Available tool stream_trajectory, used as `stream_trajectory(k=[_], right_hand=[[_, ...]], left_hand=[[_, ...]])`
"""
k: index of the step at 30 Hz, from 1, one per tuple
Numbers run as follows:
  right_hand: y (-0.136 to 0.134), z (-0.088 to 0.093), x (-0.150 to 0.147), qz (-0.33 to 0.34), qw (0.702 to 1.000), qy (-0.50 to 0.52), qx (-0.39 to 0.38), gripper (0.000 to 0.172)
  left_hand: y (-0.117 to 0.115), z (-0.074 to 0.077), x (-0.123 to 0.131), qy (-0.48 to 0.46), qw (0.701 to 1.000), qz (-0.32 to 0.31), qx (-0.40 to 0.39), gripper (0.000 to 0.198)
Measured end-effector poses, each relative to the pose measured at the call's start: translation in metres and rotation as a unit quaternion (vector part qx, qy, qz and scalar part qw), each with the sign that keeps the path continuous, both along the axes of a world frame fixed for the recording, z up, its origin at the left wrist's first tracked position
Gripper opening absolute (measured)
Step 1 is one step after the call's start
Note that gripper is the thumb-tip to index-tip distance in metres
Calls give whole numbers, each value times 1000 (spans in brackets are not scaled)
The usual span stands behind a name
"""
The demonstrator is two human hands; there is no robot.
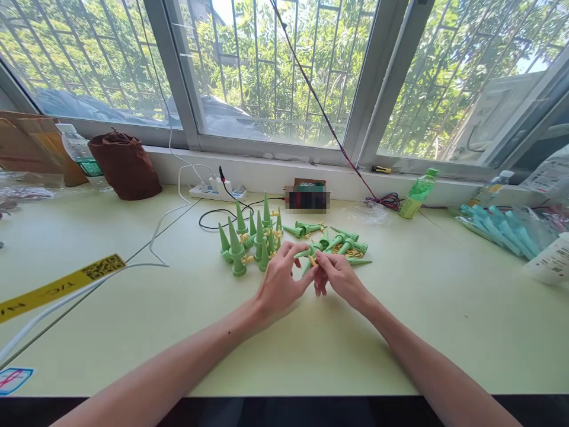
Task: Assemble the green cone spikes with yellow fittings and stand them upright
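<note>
Between my two hands is a green plastic watering spike (303, 254) with a small yellow valve (312, 260) at its end. My left hand (282, 277) curls thumb and fingers around the spike. My right hand (340, 277) pinches the yellow valve; its fingertips hide part of it. Left of my hands, several green spikes with yellow valves stand point-up in a cluster (235, 249). Behind my right hand, more green spikes (342, 242) lie in a loose pile, with yellow pieces (355, 252) among them.
A power strip (217, 191) with cables and a small dark box (306, 198) sit by the window ledge. A green bottle (418, 193) and turquoise packets (502, 228) are at right. A brown bag (125, 166) stands at left; a white cable (155, 237) crosses the table (355, 350).
</note>
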State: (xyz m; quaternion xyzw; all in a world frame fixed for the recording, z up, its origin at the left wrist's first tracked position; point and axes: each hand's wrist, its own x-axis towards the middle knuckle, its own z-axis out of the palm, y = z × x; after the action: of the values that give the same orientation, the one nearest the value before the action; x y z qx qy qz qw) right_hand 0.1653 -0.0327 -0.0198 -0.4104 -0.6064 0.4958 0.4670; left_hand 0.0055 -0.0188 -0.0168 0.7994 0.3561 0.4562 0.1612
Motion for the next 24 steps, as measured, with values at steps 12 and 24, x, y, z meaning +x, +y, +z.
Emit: stream_trajectory(k=[12, 24], right_hand=[[4, 3, 5, -108, 993, 10, 53, 46], [3, 4, 12, -121, 984, -73, 108, 38]], left_hand=[[0, -1, 0, 6, 999, -42, -22, 37], [5, 3, 2, -166, 936, -103, -293, 39]])
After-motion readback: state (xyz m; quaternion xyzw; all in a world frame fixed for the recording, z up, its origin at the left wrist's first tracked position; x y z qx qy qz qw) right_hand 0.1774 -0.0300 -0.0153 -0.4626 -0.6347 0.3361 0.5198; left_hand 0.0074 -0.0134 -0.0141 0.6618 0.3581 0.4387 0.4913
